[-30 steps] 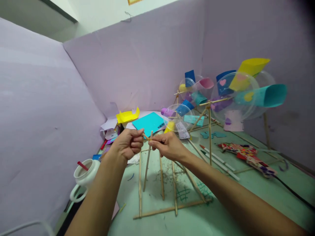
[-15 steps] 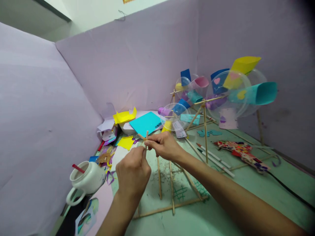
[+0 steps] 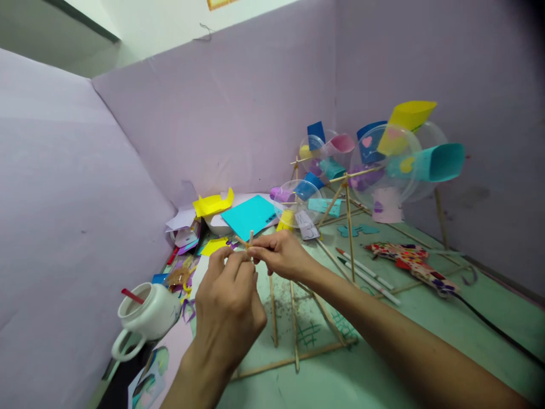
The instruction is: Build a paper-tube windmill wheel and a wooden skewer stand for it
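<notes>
- Wooden thin skewer sticks [image 3: 249, 241] cross at frame centre; your right hand [image 3: 281, 255] pinches that joint shut, fixing it.
- Your left hand [image 3: 227, 307] fingers close on it too; next, steady binding is needed.

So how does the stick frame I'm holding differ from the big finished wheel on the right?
The stick frame is bare wood with no wheel; the big wheel carries clear discs and coloured paper cups. Both hands, left hand and right hand, pinch the frame's top joint; the wheel stands untouched. Both rest on thin wooden stick legs on the green table.
</notes>
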A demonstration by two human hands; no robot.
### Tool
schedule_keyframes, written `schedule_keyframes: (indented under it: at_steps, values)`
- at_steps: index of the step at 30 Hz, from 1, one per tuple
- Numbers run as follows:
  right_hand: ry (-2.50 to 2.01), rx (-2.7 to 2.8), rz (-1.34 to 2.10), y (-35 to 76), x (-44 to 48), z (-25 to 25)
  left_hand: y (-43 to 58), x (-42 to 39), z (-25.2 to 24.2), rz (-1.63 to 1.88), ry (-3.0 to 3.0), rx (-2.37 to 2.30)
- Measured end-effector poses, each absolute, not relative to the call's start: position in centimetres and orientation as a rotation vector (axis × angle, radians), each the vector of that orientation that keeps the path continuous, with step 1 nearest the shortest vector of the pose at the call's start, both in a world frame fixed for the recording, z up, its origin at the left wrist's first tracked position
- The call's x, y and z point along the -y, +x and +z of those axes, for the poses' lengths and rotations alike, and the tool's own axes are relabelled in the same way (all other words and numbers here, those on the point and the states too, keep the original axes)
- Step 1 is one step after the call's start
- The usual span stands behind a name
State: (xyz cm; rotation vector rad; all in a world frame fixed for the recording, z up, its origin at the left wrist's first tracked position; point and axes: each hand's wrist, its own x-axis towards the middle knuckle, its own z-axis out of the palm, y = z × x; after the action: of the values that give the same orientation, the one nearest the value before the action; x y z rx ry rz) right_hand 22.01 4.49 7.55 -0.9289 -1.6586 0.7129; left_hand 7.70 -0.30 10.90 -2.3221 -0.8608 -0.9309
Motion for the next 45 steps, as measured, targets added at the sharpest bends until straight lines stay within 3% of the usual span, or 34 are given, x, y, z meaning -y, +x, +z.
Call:
schedule_keyframes:
  at_steps: [8,16,24,30,38,45]
  values:
    - [-0.956,1.674,0.677,22.0,-4.8,7.9,7.4,0.0,8.7,-0.897,-2.250,1.029]
    - [-0.961,1.678,0.641,21.8,-4.5,8.0,7.2,0.8,9.7,-0.477,-2.162,0.930]
    - [-0.950,1.750,0.448,21.7,-4.3,8.2,7.5,-0.8,9.9,-0.752,-2.160,0.920]
    - [-0.911,1.740,0.478,21.7,-4.6,7.8,6.6,-1.4,13.4,-0.614,-2.322,0.966]
    - [-0.926,1.687,0.444,21.7,-4.6,7.6,9.7,-3.0,17.2,-0.134,-2.469,0.747]
    - [-0.867,1.688,0.439,21.6,-4.5,7.6,11.0,-5.9,19.2,-0.089,-2.746,1.162]
